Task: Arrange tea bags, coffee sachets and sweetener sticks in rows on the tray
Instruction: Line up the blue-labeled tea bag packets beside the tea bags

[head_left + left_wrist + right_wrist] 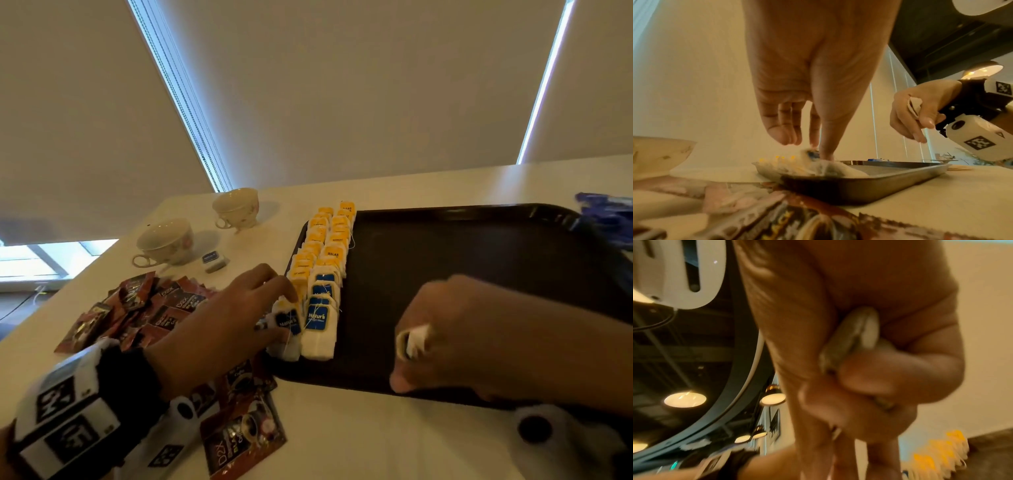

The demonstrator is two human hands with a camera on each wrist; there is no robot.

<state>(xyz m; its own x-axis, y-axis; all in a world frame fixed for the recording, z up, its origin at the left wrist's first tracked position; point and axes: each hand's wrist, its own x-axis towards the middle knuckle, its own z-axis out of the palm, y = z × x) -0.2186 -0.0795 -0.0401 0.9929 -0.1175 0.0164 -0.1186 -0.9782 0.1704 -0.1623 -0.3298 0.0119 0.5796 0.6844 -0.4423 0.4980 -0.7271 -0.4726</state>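
White surface carries a dark tray with two rows of tea bags at its left edge. Left wrist view: left hand grip pinches a tea bag at the near row end; a nudge could topple neighbours. Right wrist view: right hand grip clenches spare bags.

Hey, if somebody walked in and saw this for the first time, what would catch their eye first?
Probably the two rows of tea bags with yellow and blue tags along the left edge of the dark tray, where the left hand pinches one more. Left of the tray lies a heap of red coffee sachets; the right hand grips spare tea bags above the tray.
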